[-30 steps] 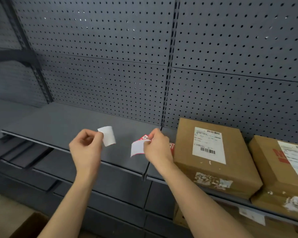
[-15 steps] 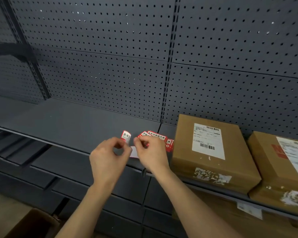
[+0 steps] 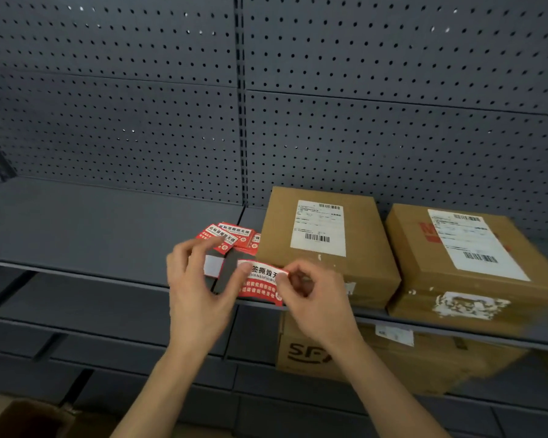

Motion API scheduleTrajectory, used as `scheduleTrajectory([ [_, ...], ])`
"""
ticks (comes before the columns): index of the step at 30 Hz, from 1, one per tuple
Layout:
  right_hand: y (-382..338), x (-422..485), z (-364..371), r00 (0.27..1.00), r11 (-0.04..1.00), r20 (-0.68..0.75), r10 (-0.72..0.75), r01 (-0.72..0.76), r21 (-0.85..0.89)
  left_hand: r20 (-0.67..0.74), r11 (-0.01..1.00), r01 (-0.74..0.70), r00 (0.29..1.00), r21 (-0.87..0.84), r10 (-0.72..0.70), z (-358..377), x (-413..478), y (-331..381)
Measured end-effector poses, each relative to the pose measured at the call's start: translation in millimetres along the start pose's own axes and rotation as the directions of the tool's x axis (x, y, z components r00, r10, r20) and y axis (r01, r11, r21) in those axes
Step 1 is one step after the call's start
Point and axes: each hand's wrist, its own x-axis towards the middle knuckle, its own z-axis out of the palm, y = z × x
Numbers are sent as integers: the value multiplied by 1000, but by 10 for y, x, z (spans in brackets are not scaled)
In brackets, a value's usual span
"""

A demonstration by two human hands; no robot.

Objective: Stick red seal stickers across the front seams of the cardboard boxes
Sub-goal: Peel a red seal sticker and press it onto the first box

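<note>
- The person stands at a dark grey shelf [image 3: 92, 229] backed by grey pegboard [image 3: 140, 105], both bare forearms reaching in from below.
- Between the hands hangs one red seal sticker [image 3: 261, 284] with white and red lettering. It is face up and stretched sideways in the air over the shelf's front edge.
- The sticker is near the front left corner of the left cardboard box [image 3: 323, 245] and I see it stuck to no box.
- The right hand [image 3: 314, 298] pinches the sticker's right end between thumb and forefinger, the other fingers curled under.
- The left hand [image 3: 196, 292] has its thumb tip against the sticker's left end, with the fingers arched loosely above. From here I cannot tell whether a finger backs that thumb in a true pinch.
- A white slip [image 3: 212, 266] shows in the gap between the left fingers and thumb. Whether it is held or lying on the shelf is unclear.
- A small pile of red stickers [image 3: 231, 237] lies on the shelf just beside the left box's near left side.
- The right cardboard box [image 3: 469, 263] sits close beside the left one. Both carry white shipping labels on top and torn white patches on their front faces.
- Below the shelf sits another box printed SF [image 3: 301, 352].
- A brown carton [image 3: 23, 418] shows at the bottom left corner.
</note>
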Motion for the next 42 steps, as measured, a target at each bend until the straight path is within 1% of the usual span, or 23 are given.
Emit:
scheduleTrajectory([
  [2, 192, -131, -122, 1000, 998, -6, -7, 7, -55, 98, 1000, -12, 995, -9, 13, 130, -71, 2],
  [4, 352, -228, -202, 999, 996, -34, 3, -7, -92, 156, 999, -43, 987, -22, 46, 258, -142, 17],
  [7, 561, -297, -305, 984, 987, -171, 53, -78, -142, 178, 992, -129, 976, -10, 128, 453, -207, 93],
  [9, 653, -309, -347, 966, 979, -242, 95, -134, -152, 183, 991, -132, 974, -16, 133, 580, -231, 131],
  [13, 707, -291, -353, 954, 956, -269, 133, -195, -218, 146, 994, -90, 984, -56, 97, 768, -263, 150],
  [19, 725, -269, -353, 945, 939, -299, 134, -217, -267, 78, 997, -76, 994, -15, 77, 894, -285, 163],
  [25, 723, -242, -367, 935, 939, -335, 116, -213, -270, 32, 996, -82, 996, -19, 82, 962, -295, 172],
  [34, 739, -217, -369, 936, 929, -334, 108, -215, -301, 14, 996, -90, 996, 11, 90, 991, -303, 177],
  [37, 728, -217, -382, 928, 935, -360, 97, -210, -287, 4, 995, -98, 995, 28, 98, 986, -302, 184],
  [39, 736, -207, -409, 915, 929, -390, 101, -227, -292, -7, 991, -121, 993, 50, 122, 982, -293, 182],
  [42, 791, -207, -511, 901, 913, -407, 153, -287, -291, -24, 985, -146, 989, 97, 149, 983, -274, 180],
])
